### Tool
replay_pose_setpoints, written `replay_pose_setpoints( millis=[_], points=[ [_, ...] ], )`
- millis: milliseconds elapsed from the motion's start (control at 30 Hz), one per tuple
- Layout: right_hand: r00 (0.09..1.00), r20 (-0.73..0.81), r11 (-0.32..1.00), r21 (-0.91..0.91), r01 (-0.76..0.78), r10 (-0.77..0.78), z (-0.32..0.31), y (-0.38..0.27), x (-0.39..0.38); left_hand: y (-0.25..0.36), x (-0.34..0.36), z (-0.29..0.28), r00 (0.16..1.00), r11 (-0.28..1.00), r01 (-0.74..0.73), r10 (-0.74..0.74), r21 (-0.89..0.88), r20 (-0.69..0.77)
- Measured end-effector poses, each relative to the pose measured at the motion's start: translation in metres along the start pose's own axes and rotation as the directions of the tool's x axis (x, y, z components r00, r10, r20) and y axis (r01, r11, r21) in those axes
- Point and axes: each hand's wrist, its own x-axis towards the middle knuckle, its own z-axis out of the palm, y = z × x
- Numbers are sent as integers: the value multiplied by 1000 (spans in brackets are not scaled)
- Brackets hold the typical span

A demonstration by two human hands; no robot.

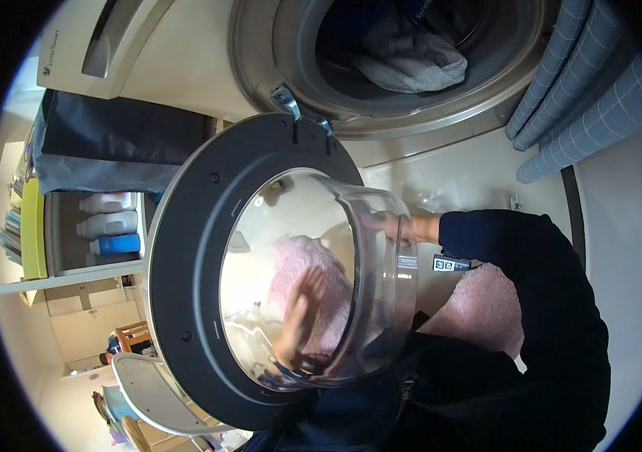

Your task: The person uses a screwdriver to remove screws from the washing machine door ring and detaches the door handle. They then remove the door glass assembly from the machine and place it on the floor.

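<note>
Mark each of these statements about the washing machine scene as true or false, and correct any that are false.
1. The washing machine door stands open. True.
2. The drum is empty. False: grey laundry lies inside it.
3. A pink towel lies under the person's right arm. True.
4. The left hand shows through the door's clear glass bowl. True.
5. The shelf at the left holds only red bottles. False: it holds white bottles and a blue one.
6. The right hand grips a bottle. False: it rests at the edge of the glass bowl.
</note>
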Motion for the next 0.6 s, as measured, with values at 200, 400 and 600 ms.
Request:
replay_pose_setpoints(
  millis=[200,400,600],
  points=[
    [999,20,998,61,34,-35,5,-10,-1,-91,119,4,827,796,538,-563,-277,-11],
    [999,26,991,-129,-25,29,0,-3,7,-157,155,-19,784,747,601,-620,-283,29],
    [982,125,928,362,90,-144,-25,-20,2,-150,151,-29,732,683,672,-672,-285,116]
  ],
)
